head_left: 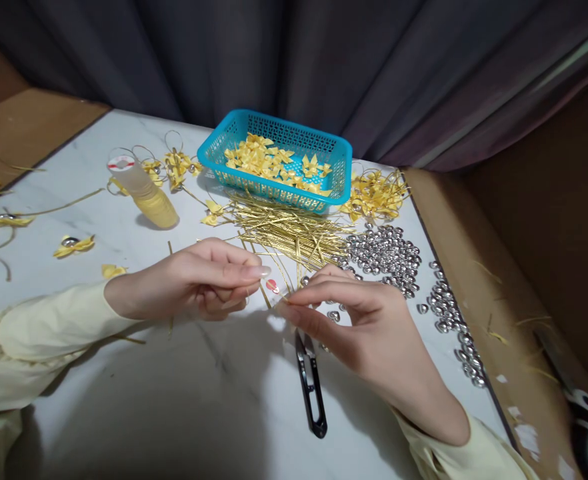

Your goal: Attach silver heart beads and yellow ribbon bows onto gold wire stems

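Over the middle of the table my left hand [219, 277] is closed in a pinch, thumb against the fingers. What lies between its fingertips is too small to make out. Facing it, my right hand [349, 317] pinches something thin and small at its fingertips. A small red and pale piece [273, 286] shows in the gap between the two hands; I cannot tell whether it is held or lies behind them. Black thread snips [310, 387] lie below my right hand. Beyond the hands is a pile of gold twist wires [289, 227].
A blue basket [341, 175] holds yellow ribbon bows. Silver heart-shaped beads [384, 253] spread to the right, beside a heap of yellow bows [377, 193]. A spool of yellow ribbon [154, 200] stands left, near finished-looking bows [74, 246]. Scissors [587, 413] are at the right edge.
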Demonstrator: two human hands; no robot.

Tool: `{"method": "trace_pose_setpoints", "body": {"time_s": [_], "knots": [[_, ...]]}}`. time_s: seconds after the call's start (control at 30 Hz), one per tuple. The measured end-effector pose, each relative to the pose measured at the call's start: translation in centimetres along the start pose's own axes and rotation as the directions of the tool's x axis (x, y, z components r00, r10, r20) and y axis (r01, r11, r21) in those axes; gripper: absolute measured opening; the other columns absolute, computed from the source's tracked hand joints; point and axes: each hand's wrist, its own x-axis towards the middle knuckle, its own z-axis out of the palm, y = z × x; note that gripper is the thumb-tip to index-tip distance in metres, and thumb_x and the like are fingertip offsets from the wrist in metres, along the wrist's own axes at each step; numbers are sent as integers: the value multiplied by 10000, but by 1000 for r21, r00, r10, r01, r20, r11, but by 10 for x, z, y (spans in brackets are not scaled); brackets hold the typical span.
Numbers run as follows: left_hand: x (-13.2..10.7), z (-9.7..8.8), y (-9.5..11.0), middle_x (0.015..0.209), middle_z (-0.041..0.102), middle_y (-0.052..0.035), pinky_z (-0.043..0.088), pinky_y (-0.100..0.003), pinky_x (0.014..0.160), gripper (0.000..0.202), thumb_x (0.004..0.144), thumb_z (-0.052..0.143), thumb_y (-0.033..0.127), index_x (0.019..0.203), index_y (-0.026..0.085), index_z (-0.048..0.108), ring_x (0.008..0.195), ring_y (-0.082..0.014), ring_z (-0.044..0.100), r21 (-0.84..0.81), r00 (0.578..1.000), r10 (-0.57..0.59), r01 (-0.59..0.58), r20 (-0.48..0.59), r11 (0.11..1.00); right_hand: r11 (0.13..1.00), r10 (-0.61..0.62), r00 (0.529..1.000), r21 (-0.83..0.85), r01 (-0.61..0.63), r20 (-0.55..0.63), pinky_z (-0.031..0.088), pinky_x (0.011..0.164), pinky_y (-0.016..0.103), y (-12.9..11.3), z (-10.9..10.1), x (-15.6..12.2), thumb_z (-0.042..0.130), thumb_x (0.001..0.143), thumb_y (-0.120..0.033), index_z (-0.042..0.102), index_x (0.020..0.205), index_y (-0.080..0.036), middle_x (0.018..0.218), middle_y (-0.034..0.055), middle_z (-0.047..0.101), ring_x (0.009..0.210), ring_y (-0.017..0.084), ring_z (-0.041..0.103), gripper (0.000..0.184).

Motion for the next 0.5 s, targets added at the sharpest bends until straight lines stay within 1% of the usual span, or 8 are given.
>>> {"method": "trace_pose_setpoints", "body": {"time_s": [0.1, 0.23, 0.37, 0.5], "knots": [[0, 0, 0, 466, 301, 50, 138, -203, 384, 399, 815, 675, 374, 544, 152, 483, 400, -46, 194, 4, 1000, 4, -4, -4, 1000, 1000, 11, 1000, -5, -11, -1, 444, 670, 338, 0, 0, 0, 722, 761, -126, 752, 713, -210, 660, 4, 699, 634, 157, 581, 101], [0, 0, 0, 471, 261, 62, 143, -197, 399, 376, 855, 623, 334, 560, 148, 482, 413, -49, 182, -19, 1000, 13, -13, 28, 1000, 1000, 11, 1000, -4, -11, 0, 449, 675, 339, 0, 1, 1, 719, 760, -117, 752, 709, -214, 668, 5, 706, 643, 162, 592, 114], [-1, 1, 0, 489, 261, 63, 133, -197, 412, 365, 876, 585, 316, 575, 143, 475, 431, -50, 168, -20, 999, 16, -16, 39, 1000, 1000, -8, 1000, 9, 8, -10, 449, 689, 337, 0, 0, 0, 720, 758, -101, 749, 715, -200, 682, 4, 713, 647, 153, 600, 112], [-1, 0, -1, 492, 274, 60, 138, -200, 417, 353, 880, 568, 293, 576, 146, 468, 435, -53, 173, -12, 999, 12, -12, 40, 1000, 1000, -5, 1000, -10, 5, -11, 446, 676, 336, -1, 0, 0, 723, 759, -114, 751, 715, -209, 671, 0, 706, 634, 154, 592, 108]]}}
